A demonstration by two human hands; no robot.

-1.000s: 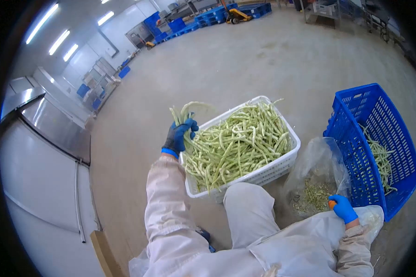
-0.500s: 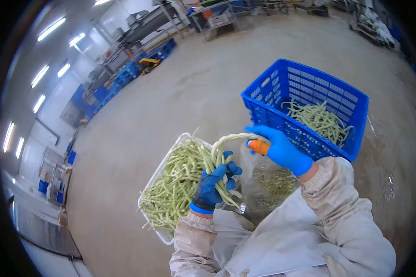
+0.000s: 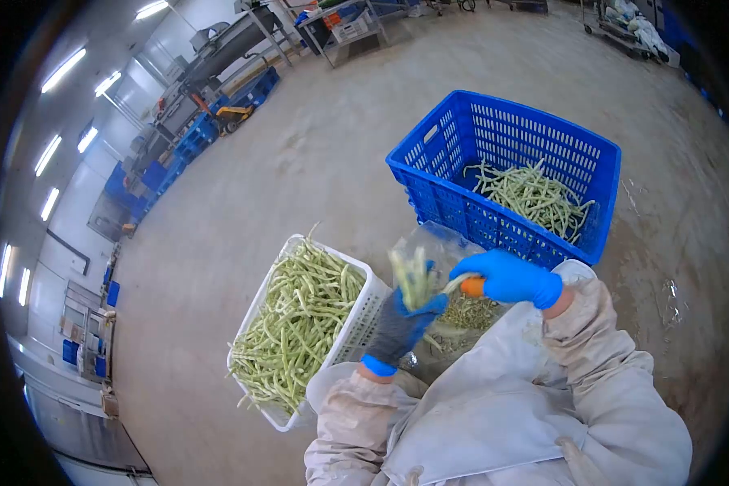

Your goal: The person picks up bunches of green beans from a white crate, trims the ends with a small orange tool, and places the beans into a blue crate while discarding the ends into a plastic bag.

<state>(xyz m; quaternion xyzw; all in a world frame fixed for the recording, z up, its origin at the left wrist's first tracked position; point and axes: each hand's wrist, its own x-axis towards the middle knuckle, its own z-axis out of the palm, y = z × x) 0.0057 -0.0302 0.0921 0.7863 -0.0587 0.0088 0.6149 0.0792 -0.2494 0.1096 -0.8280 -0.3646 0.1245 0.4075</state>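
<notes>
My left hand [image 3: 402, 324], in a dark-palmed blue glove, is closed around a bunch of long green beans [image 3: 414, 279] that stands up blurred above the fingers. Close to its right side, my right hand [image 3: 514, 278] in a blue glove grips a tool with an orange handle [image 3: 472, 287]; its working end is hidden. A bean end stretches between the bunch and the right fingers. To the left stands a white plastic basket [image 3: 371, 312] heaped with long green beans [image 3: 304, 312]. Beyond the right hand, a blue crate [image 3: 433, 185] has more beans [image 3: 535, 194] at its bottom.
Under the hands, a clear plastic bag [image 3: 439, 238] lines something holding small green trimmings [image 3: 468, 312]. Blue pallets or crates [image 3: 194, 142] and a yellow pallet jack [image 3: 233, 113] line the left wall. A loaded cart [image 3: 628, 32] stands at the far right.
The bean bunch has swung from drooping to upright in my left hand. My right hand has lowered beside the left one. The view has shifted slightly, showing more of the white basket.
</notes>
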